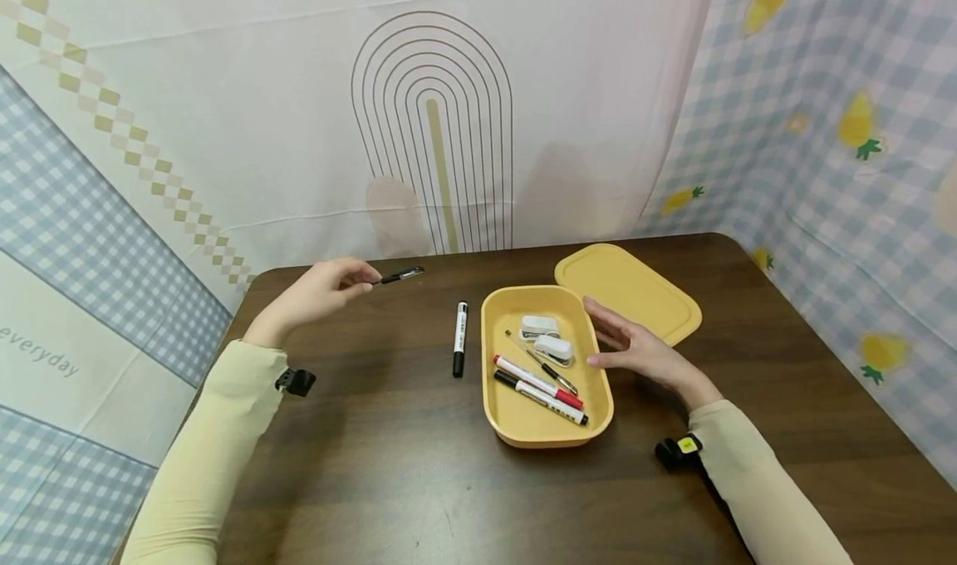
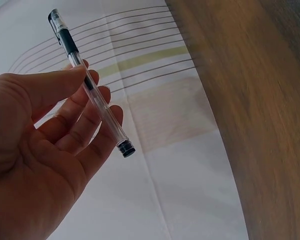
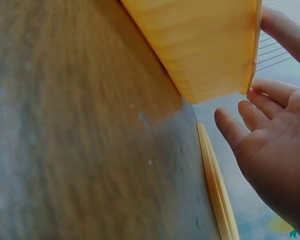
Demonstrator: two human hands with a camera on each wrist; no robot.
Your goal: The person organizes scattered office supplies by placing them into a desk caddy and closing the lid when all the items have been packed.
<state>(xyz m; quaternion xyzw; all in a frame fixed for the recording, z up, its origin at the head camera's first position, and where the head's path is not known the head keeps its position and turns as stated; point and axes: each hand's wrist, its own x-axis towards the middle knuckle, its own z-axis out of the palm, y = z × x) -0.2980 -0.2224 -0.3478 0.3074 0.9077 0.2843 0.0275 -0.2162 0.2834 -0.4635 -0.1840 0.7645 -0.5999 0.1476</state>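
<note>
My left hand (image 1: 329,289) pinches a clear gel pen (image 2: 103,106) with a black grip and cap between thumb and fingers, held above the table's back left. My right hand (image 1: 645,352) touches the right rim of a yellow box (image 1: 489,399), its fingers fairly straight and spread. In the right wrist view the box's outer wall (image 3: 205,45) stands beside the thumb and fingertips. Inside the box lie two white correction-tape-like pieces (image 1: 553,349), a pen (image 1: 557,377), a red-capped marker (image 1: 538,382) and a black-capped marker (image 1: 542,397).
A black-and-white marker (image 1: 459,339) lies on the dark wooden table (image 1: 389,465), left of the box. The yellow lid (image 1: 635,291) rests flat behind the box to the right. Printed cloth (image 1: 583,91) hangs along the table's back edge.
</note>
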